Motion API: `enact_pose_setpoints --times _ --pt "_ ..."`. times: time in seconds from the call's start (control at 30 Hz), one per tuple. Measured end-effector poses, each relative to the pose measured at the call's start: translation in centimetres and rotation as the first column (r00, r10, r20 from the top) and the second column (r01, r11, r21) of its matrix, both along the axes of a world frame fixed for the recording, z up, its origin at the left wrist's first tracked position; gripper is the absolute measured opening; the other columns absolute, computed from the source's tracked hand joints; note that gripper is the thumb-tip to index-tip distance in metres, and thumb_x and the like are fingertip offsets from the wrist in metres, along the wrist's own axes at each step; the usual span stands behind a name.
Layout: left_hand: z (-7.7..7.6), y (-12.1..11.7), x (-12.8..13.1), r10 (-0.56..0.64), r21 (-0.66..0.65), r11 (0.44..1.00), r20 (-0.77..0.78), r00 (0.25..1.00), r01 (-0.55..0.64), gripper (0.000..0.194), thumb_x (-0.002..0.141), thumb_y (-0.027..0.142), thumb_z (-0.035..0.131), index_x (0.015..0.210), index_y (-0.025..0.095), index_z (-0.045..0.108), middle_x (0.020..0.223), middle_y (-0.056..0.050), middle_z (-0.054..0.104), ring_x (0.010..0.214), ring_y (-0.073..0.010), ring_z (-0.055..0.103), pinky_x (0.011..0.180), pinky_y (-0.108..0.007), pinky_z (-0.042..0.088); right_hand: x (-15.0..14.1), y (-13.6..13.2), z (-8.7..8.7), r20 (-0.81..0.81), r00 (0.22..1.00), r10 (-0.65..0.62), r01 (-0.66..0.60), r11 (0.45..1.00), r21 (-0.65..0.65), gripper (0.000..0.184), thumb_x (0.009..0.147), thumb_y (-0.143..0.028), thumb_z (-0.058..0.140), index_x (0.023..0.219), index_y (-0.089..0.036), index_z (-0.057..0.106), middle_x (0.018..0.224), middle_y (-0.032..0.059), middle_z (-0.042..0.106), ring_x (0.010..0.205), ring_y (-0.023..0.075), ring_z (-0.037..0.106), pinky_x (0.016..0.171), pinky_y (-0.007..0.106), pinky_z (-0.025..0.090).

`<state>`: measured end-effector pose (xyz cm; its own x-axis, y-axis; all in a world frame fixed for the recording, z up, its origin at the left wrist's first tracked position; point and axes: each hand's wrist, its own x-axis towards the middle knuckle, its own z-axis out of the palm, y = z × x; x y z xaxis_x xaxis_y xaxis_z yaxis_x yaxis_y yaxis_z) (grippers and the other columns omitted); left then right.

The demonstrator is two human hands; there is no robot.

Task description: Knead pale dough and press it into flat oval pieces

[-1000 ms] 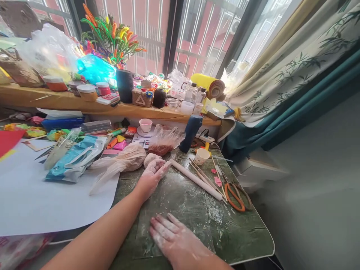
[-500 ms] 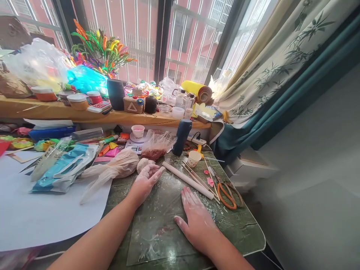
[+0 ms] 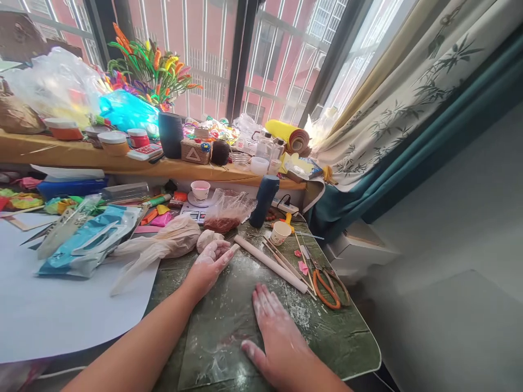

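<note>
My right hand (image 3: 274, 321) lies palm down on a clear sheet (image 3: 218, 318) dusted with white powder, its fingers straight and the thumb spread. Whether something is under that palm is hidden. White powder coats both hands. My left hand (image 3: 209, 267) hovers palm inward at the sheet's far left, fingers loosely bent and apart, with nothing visible in them. Just behind it sits a pale lump of dough (image 3: 207, 238); I cannot tell if the fingers touch it. A whitish rolling pin (image 3: 269, 263) rests diagonally beyond my right hand.
Right of the pin are thin sticks (image 3: 281, 256), a paper cup (image 3: 281, 233) and orange-handled scissors (image 3: 327, 288). A dark blue cylinder (image 3: 263, 201) stands behind. Left are a plastic bag (image 3: 175, 237), a blue-white packet (image 3: 98, 239) and white paper (image 3: 73, 310). A cluttered ledge (image 3: 163, 173) runs under the window.
My right hand has slid slightly left and toward me over the sheet, staying flat. My left hand has hardly moved. The view has shifted a little.
</note>
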<state>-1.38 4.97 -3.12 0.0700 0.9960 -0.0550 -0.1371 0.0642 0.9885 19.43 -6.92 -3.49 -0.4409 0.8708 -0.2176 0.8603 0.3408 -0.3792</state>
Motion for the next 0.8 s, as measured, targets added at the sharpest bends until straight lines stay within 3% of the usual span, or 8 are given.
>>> enact_pose_setpoints --times 0.1,0.2,0.3,0.37,0.5,0.67,0.73,0.8 --pt "0.1 -0.1 0.2 -0.008 0.009 1.000 -0.012 1.000 0.009 0.057 0.064 0.057 0.083 0.102 0.019 0.063 0.102 -0.008 0.072 0.106 -0.0277 0.067 0.094 -0.038 0.051 -3.6 2.2 1.9 -0.013 0.998 -0.069 0.070 0.997 0.023 0.094 0.094 -0.059 0.051 0.159 0.001 0.017 0.166 0.0227 0.004 0.155 0.0363 0.003 0.128 0.053 0.011" --pt "0.0 -0.2 0.1 -0.017 0.016 1.000 -0.018 1.000 0.017 0.057 0.066 0.056 0.083 0.104 0.019 0.063 0.104 -0.009 0.072 0.108 -0.0278 0.066 0.096 -0.039 0.050 -6.9 1.9 2.3 -0.141 0.966 0.215 -0.205 0.975 0.083 0.095 0.094 -0.057 0.054 0.160 -0.002 0.013 0.167 0.0208 0.007 0.156 0.0319 0.003 0.128 0.049 0.008" --pt "-0.2 -0.1 -0.1 -0.026 -0.002 1.000 -0.010 1.000 0.026 0.058 0.066 0.058 0.082 0.105 0.019 0.062 0.101 -0.008 0.071 0.103 -0.0262 0.066 0.093 -0.037 0.051 -5.8 0.0 1.2 -0.164 0.881 0.444 -0.432 0.896 0.106 0.072 0.104 -0.044 0.041 0.161 -0.006 0.017 0.167 0.0159 0.017 0.157 0.0232 0.010 0.129 0.042 0.007" --pt "-0.4 0.0 -0.2 -0.031 -0.012 0.999 0.006 1.000 0.031 0.058 0.067 0.057 0.082 0.105 0.019 0.062 0.100 -0.007 0.070 0.101 -0.0253 0.066 0.091 -0.036 0.051 -3.0 -0.8 0.4 -0.131 0.876 0.464 -0.459 0.886 0.068 0.064 0.105 -0.040 0.037 0.161 -0.013 0.021 0.167 0.0107 0.021 0.156 0.0216 0.013 0.129 0.043 0.008" --pt "-0.5 0.0 -0.1 -0.043 0.008 0.999 0.013 0.999 0.043 0.055 0.068 0.054 0.083 0.105 0.018 0.062 0.101 -0.008 0.070 0.102 -0.0245 0.066 0.090 -0.035 0.051 1.2 -0.7 -0.2 -0.004 0.991 0.134 -0.134 0.990 0.053 0.095 0.093 -0.058 0.056 0.162 -0.009 0.013 0.167 0.0171 0.004 0.156 0.0352 0.006 0.127 0.054 0.015" --pt "-0.2 -0.5 -0.1 -0.037 0.087 0.995 -0.054 0.998 0.042 0.046 0.071 0.048 0.081 0.102 0.019 0.063 0.100 -0.007 0.069 0.100 -0.0243 0.066 0.088 -0.036 0.052 0.8 -0.5 -0.2 -0.139 0.917 0.374 -0.378 0.926 -0.005 0.072 0.097 -0.050 0.053 0.159 -0.020 0.031 0.165 0.0109 0.026 0.154 0.0304 0.023 0.127 0.051 0.016" --pt "0.0 -1.0 -0.3 -0.046 0.155 0.985 -0.154 0.987 0.071 0.040 0.074 0.043 0.079 0.103 0.020 0.064 0.102 -0.007 0.069 0.098 -0.0235 0.066 0.087 -0.036 0.052 1.1 -0.1 0.0 -0.210 0.955 0.208 -0.199 0.978 0.063 0.068 0.095 -0.049 0.056 0.156 -0.022 0.039 0.163 0.0114 0.034 0.152 0.0313 0.030 0.126 0.052 0.021" --pt "0.4 -1.7 -0.5 -0.046 0.253 0.960 -0.292 0.955 0.123 0.036 0.077 0.038 0.077 0.106 0.022 0.065 0.105 -0.006 0.069 0.099 -0.0235 0.066 0.090 -0.037 0.052 1.4 0.7 0.3 -0.379 0.919 -0.112 0.167 0.979 0.114 0.067 0.094 -0.049 0.058 0.153 -0.022 0.043 0.161 0.0138 0.039 0.149 0.0329 0.036 0.123 0.054 0.028"
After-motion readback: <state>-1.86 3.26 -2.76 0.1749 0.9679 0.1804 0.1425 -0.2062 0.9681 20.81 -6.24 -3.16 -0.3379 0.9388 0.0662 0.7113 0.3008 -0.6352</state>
